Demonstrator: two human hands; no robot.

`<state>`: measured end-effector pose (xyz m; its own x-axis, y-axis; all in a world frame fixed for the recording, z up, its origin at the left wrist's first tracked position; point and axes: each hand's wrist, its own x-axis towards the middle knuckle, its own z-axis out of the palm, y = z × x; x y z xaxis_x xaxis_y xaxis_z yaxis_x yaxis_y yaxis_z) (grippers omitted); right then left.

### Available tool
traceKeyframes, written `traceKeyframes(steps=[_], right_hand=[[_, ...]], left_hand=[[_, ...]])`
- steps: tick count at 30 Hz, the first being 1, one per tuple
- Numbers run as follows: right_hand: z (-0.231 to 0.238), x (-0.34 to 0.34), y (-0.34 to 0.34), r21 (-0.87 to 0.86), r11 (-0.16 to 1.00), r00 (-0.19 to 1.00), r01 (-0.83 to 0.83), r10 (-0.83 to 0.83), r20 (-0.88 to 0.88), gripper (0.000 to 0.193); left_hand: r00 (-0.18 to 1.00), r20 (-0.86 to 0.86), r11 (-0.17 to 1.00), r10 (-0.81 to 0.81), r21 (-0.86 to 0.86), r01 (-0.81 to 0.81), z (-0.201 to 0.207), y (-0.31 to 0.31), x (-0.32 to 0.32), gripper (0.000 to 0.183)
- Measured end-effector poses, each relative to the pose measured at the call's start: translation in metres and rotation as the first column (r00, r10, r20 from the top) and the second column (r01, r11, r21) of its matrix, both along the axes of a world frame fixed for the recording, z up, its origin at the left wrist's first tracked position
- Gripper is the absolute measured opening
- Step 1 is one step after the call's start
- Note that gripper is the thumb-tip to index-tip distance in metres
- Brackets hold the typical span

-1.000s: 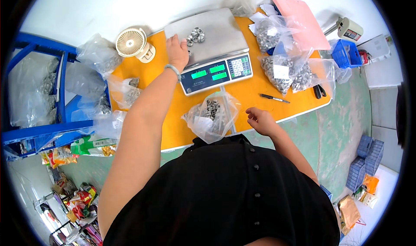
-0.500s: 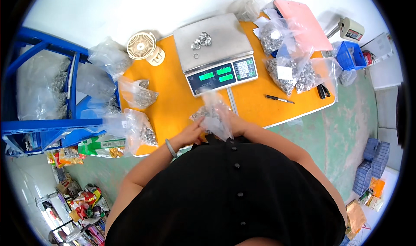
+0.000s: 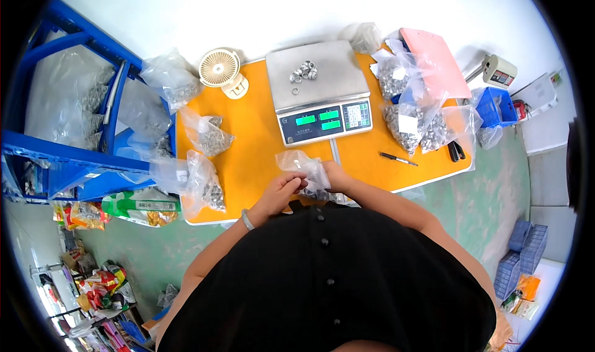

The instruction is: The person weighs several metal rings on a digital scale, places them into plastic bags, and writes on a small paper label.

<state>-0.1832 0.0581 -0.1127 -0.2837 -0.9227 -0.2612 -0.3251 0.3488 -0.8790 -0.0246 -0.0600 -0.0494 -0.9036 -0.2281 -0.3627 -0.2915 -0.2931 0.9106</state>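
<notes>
A clear plastic bag (image 3: 302,163) with small metal parts in its lower end is between my two hands, close against my front at the table's near edge. My left hand (image 3: 284,191), with a bracelet at the wrist, has its fingers closed at the bag's left side. My right hand (image 3: 335,177) is closed round the bag's right side, its fingertips partly hidden by the plastic. Beyond the bag stands a counting scale (image 3: 291,127) with lit green displays. Several metal rings (image 3: 304,73) lie in a heap on its steel plate, and a single ring (image 3: 295,91) lies apart.
Bags of metal parts (image 3: 211,138) lie on the orange table (image 3: 248,160), left and right. A cream fan (image 3: 220,70) stands left of the scale. A marker (image 3: 398,159), a black stapler (image 3: 456,151) and a pink clipboard (image 3: 437,63) are at right. A blue rack (image 3: 74,153) borders the left.
The bag has turned over: its parts-filled end now hangs toward me and its loose plastic points toward the scale. My view has shifted slightly. The rings on the scale have stayed put.
</notes>
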Motion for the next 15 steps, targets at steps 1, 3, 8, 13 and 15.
traceKeyframes(steps=[1,3,8,13,15], right_hand=[[0.007,-0.007,0.004,-0.076,0.997,1.000,-0.015,0.013,-0.029,0.028],[0.027,-0.022,0.009,-0.222,0.973,0.995,-0.068,0.051,-0.082,0.027],[0.107,-0.070,0.011,-0.265,0.939,0.975,0.219,-0.218,0.032,0.024],[0.166,-0.114,-0.028,-0.503,0.711,0.849,0.492,-0.519,0.098,0.032],[0.171,-0.140,-0.047,-0.461,0.670,0.801,0.582,-0.571,0.181,0.033]], left_hand=[[0.999,-0.038,1.000,0.021,-0.007,-0.022,0.006,0.001,0.003,0.028],[0.994,-0.079,0.996,0.080,-0.042,-0.083,0.011,-0.001,0.013,0.028],[0.975,-0.042,0.956,0.217,-0.194,-0.221,0.016,-0.015,0.040,0.027],[0.943,0.019,0.900,0.332,-0.306,-0.310,0.013,-0.009,0.064,0.026],[0.942,0.037,0.883,0.335,-0.361,-0.300,0.007,-0.004,0.072,0.026]])
